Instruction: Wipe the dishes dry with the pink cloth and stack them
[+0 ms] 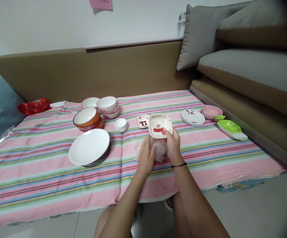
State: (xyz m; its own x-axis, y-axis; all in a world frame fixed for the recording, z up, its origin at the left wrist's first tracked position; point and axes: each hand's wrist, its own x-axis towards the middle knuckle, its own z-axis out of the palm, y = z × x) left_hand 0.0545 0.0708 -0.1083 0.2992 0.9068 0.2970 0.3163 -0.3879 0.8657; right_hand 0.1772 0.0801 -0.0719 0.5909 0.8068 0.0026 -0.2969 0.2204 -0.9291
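My right hand (173,145) grips the near edge of a small square white dish with a bear picture (159,125), held tilted just above the striped cloth (59,172). My left hand (147,155) is closed on a crumpled piece of clear wrapping (161,149) that lies under the dish. A black band circles my right wrist. A second small square dish with a cartoon figure (142,121) lies flat just left of the held one.
A stack of white plates (90,147), orange bowls (87,118), white bowls (108,106) and tiny saucers (120,124) stand to the left. Right: patterned plates (193,117), pink bowls (212,111), green leaf dishes (231,128). A red bag (34,105) lies far left; sofa cushions (247,66) rise on the right.
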